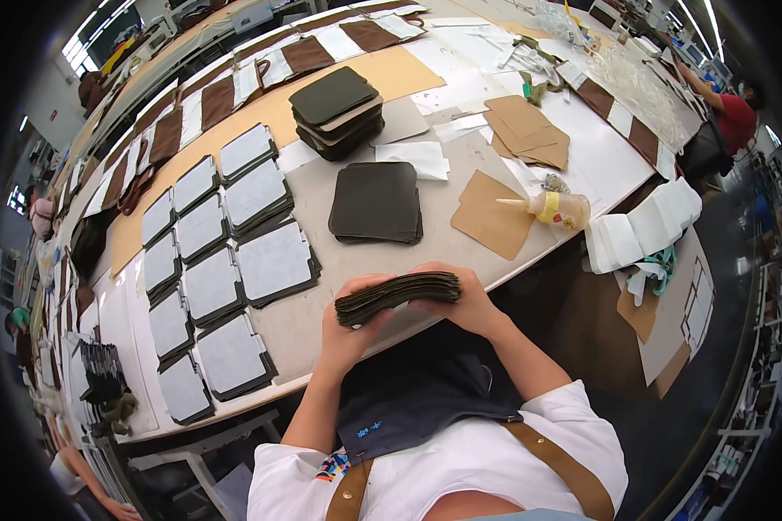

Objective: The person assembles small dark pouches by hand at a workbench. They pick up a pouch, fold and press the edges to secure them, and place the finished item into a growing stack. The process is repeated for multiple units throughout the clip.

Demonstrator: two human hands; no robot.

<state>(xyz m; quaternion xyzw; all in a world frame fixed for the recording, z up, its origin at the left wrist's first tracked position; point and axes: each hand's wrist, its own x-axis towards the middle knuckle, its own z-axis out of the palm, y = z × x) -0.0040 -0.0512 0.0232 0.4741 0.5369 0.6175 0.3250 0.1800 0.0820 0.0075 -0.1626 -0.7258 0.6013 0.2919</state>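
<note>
Between my two hands, just over the near edge of the table, is a thick stack of dark leather-like pieces (398, 295), bowed upward in the middle. My left hand (354, 326) grips its left end, and my right hand (471, 300) has hold of the right end. Beyond them lies a low pile of dark rounded-corner panels (374, 201). Farther back a taller pile of dark panels (334, 95) has a tan layer in it. On the left, several small stacks topped with pale grey panels (239, 346) stand in rows.
Right of the piles are brown card pieces (493, 213) and a squeeze bottle (560, 210) with a yellow band. White folded sheets (643, 226) hang over the table's right edge. Brown and white strips (308, 55) line the far side. Another person in red (734, 117) sits at far right.
</note>
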